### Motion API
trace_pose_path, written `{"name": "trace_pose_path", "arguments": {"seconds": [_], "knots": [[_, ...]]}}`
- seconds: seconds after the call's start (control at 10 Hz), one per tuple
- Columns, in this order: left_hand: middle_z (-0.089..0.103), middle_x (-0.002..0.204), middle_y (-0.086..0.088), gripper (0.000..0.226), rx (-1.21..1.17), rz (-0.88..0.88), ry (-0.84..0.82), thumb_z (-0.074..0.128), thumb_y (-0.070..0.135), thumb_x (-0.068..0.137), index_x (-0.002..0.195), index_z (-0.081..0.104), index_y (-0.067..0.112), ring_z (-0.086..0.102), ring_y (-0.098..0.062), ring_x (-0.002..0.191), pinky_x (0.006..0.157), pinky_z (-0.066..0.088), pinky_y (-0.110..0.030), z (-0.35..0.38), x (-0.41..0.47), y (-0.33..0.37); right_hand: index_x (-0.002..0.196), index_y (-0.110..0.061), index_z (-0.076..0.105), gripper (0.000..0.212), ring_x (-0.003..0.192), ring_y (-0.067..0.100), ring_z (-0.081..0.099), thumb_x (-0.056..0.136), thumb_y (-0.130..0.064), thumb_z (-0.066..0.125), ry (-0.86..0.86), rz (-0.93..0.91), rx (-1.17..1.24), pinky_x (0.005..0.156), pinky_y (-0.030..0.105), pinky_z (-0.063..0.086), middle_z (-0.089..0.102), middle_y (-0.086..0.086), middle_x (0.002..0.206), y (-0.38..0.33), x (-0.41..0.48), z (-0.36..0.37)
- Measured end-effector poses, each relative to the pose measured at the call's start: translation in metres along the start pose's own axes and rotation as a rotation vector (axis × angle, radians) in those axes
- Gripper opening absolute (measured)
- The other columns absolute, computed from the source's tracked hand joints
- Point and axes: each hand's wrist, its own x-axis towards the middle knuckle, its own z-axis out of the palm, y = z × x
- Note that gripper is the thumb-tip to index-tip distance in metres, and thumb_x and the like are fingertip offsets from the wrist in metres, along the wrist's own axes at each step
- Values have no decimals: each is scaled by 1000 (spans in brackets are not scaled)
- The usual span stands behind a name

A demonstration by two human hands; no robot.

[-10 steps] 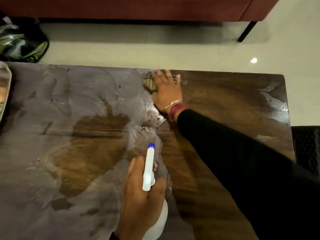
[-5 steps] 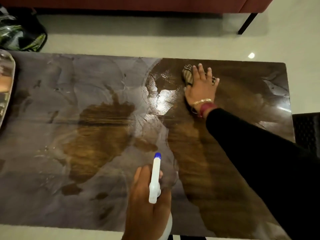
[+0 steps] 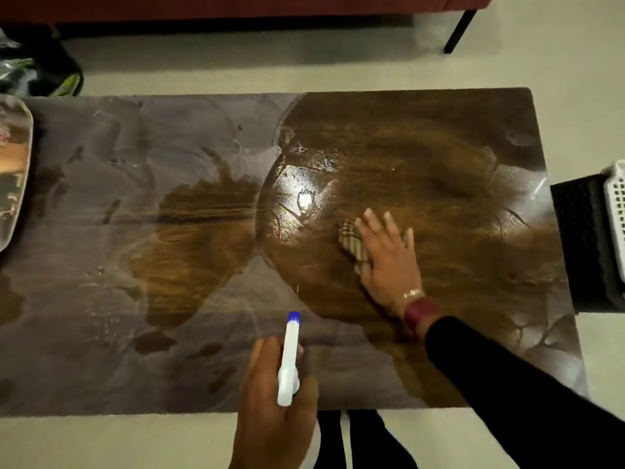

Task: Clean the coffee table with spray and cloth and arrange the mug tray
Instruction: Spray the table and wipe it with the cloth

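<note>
A dark wooden coffee table [image 3: 439,157] fills the view; its left half is covered in a grey film of spray and its right half is wiped to shiny brown. My right hand [image 3: 389,255] presses flat, fingers spread, on a striped cloth [image 3: 351,240] right of the table's centre. My left hand [image 3: 274,411] grips a white spray bottle [image 3: 289,360] with a blue nozzle over the front edge, nozzle pointing away from me. A silvery tray [image 3: 13,170] sticks in at the left edge; what it carries is hard to make out.
A red sofa [image 3: 236,5] with a black leg runs along the back. A dark bag [image 3: 37,72] lies on the floor at far left. A black stool with a white basket [image 3: 617,214] stands right of the table. Pale floor surrounds the table.
My right hand has swept the cloth from the far edge toward me and to the right, widening the wiped brown patch. My left hand keeps hold of the spray bottle.
</note>
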Motion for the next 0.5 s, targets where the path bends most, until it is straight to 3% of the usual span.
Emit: {"name": "trace_pose_path", "arguments": {"seconds": [0.1,0.2,0.3,0.4,0.5], "knots": [[54,98,26,28,12,62,41,53,33,70,96,52,43,52,17,93,82,35,4,1,-14,-2,163,-27,21,82,158,32,6,88,-39,53,85,211,16,121,68,11,10,-3,172,-17,46,-10],[55,98,15,29,-7,50,114,50,32,67,95,52,36,49,22,93,83,32,8,9,-30,-1,163,-28,16,87,158,33,3,88,-39,58,82,128,-3,121,68,5,7,-1,172,-66,48,8],[59,93,26,40,-89,-12,165,57,32,64,102,50,42,56,14,85,75,38,2,12,-48,5,161,-29,28,84,158,31,10,82,-35,59,31,-158,-25,121,67,5,18,-3,171,-108,-19,45],[62,91,9,47,-68,-7,118,67,14,65,98,58,45,62,-8,83,70,46,-10,14,-65,4,157,-28,36,75,157,27,16,84,-43,46,-32,-277,16,121,65,12,24,-6,169,-107,-107,73],[58,85,2,36,-32,-23,53,64,11,64,93,60,31,57,-16,71,63,43,-17,12,-78,1,156,-29,38,80,157,25,19,77,-41,43,3,-152,26,118,68,20,25,-6,169,-61,-150,74]]}}
